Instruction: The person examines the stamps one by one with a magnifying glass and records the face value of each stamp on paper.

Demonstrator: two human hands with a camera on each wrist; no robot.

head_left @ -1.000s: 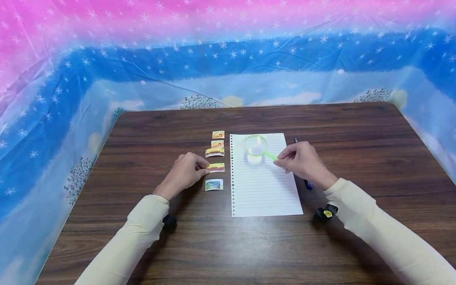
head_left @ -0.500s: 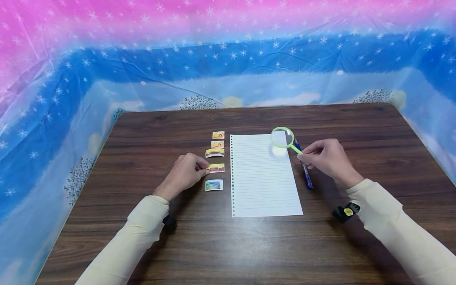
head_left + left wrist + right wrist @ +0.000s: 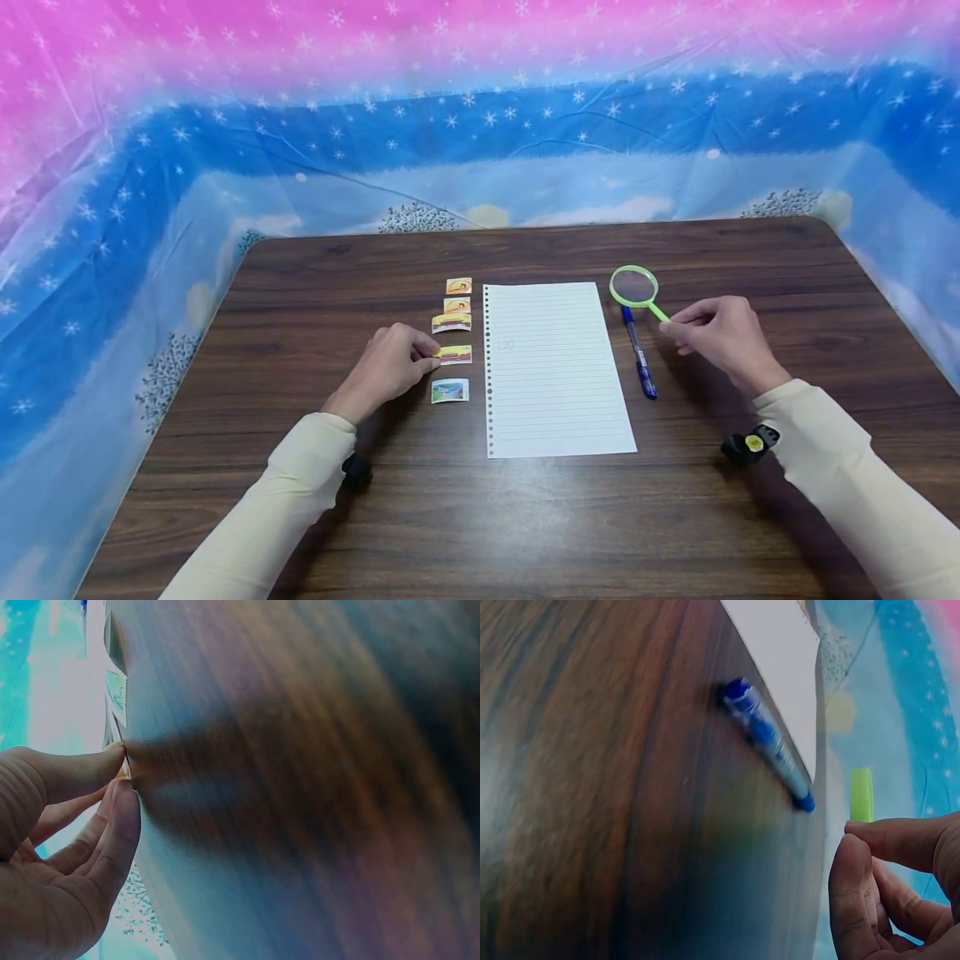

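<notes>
Head view shows the green magnifying glass point(image 3: 634, 286) right of the lined sheet point(image 3: 558, 383), its rim overlapping the far tip of the blue pen point(image 3: 640, 353); a second ago its lens was over the sheet and fingers covered the pen's middle. The right grip point(image 3: 723, 337) pinches the handle. As before, the left grip point(image 3: 388, 363) pinches the left edge of a yellow stamp point(image 3: 456, 356). Counted on the tabletop point(image 3: 360, 279): one sheet with faint writing, one pen, and five stamps in a column: two orange, two yellow, one blue-green, the pinched one fourth from the far end.
</notes>
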